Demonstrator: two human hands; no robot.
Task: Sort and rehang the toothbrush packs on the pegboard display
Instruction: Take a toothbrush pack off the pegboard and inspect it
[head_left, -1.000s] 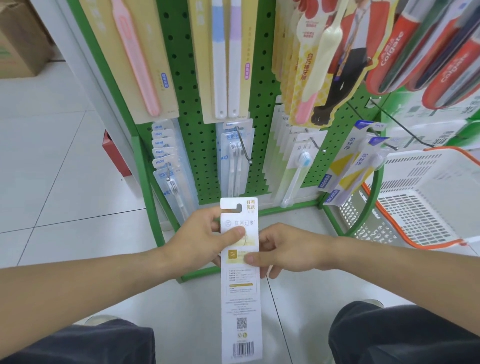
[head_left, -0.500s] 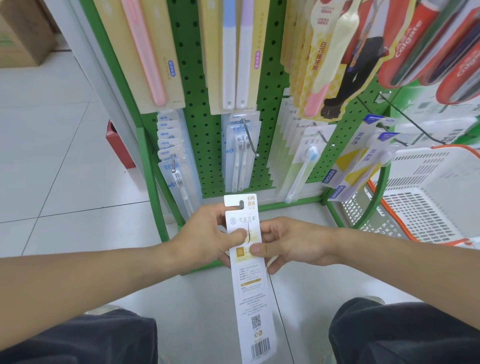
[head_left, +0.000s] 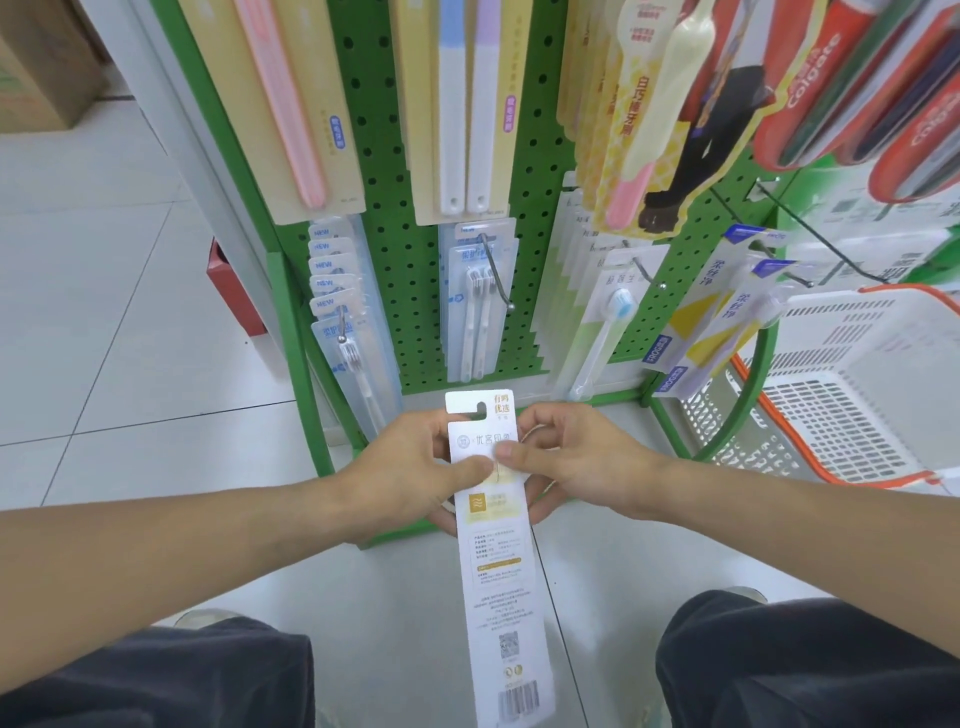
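Both hands on one pack, printed back up

Centrally, filling the upper half of the frame, stands the green pegboard display (head_left: 384, 171), hung with rows of toothbrush packs. At the right edge sits a white basket (head_left: 857, 395) with an orange rim. Below the board, at centre frame, a long white toothbrush pack (head_left: 498, 571) runs almost straight up and down the picture, its hang-hole end toward the board and its barcode end toward the bottom edge, tilted slightly right. Its printed back faces the camera. The left hand (head_left: 410, 478) pinches the pack's upper part, thumb on the front and fingers curled behind. The right hand (head_left: 576, 462) pinches the opposite edge likewise, the two thumbs nearly touching.
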